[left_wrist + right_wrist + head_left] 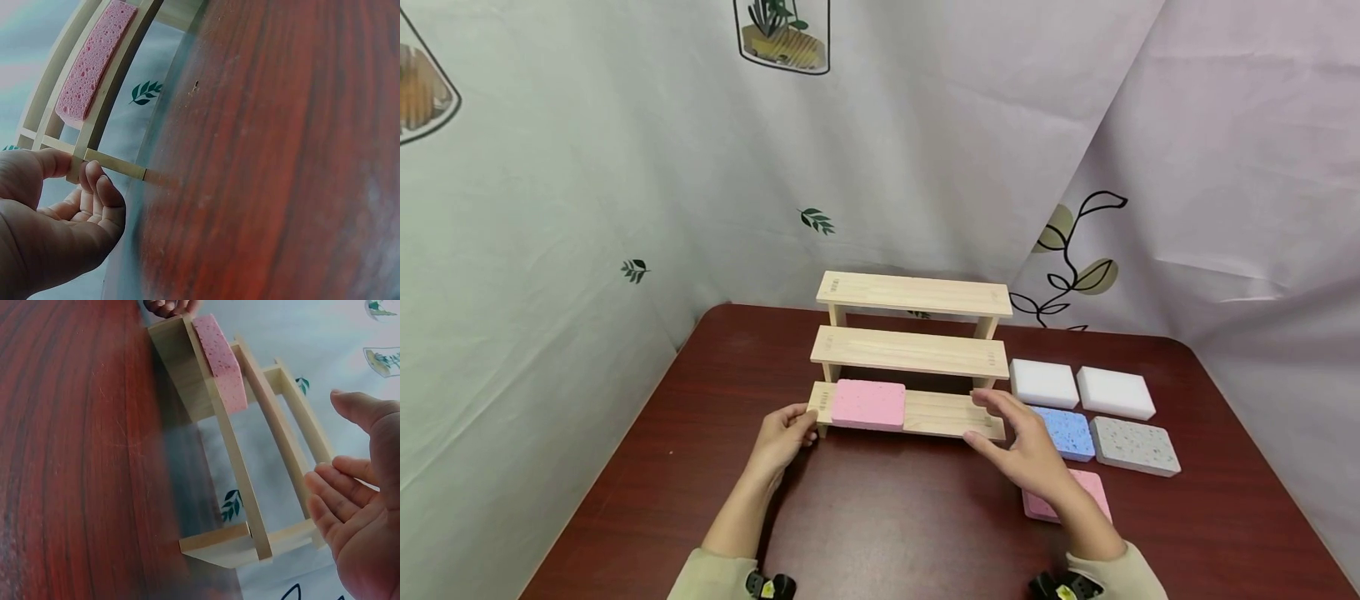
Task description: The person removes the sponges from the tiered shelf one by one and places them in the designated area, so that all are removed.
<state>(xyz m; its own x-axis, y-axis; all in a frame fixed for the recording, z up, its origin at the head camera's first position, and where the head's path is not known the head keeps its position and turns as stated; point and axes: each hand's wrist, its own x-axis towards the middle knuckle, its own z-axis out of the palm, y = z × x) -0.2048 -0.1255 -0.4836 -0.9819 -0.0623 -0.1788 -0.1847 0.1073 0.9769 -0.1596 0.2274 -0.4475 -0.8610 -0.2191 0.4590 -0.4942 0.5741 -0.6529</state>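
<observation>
A three-tier wooden shelf [910, 350] stands near the back of the table. One pink sponge [868, 405] lies on the left part of its lowest board. My left hand [782, 438] pinches the left end of that board between thumb and fingers, as the left wrist view shows with the shelf's end [80, 153]. Beside the board's right end is my right hand [1024, 443], thumb and fingers spread apart and holding nothing. In the right wrist view its palm [365, 531] faces the shelf.
Right of the shelf lie two white sponges [1043, 383], a blue sponge [1071, 435] and a grey sponge [1135, 446]. Another pink sponge [1092, 492] is partly hidden under my right forearm. A patterned curtain [925, 150] hangs behind the dark red table [880, 517].
</observation>
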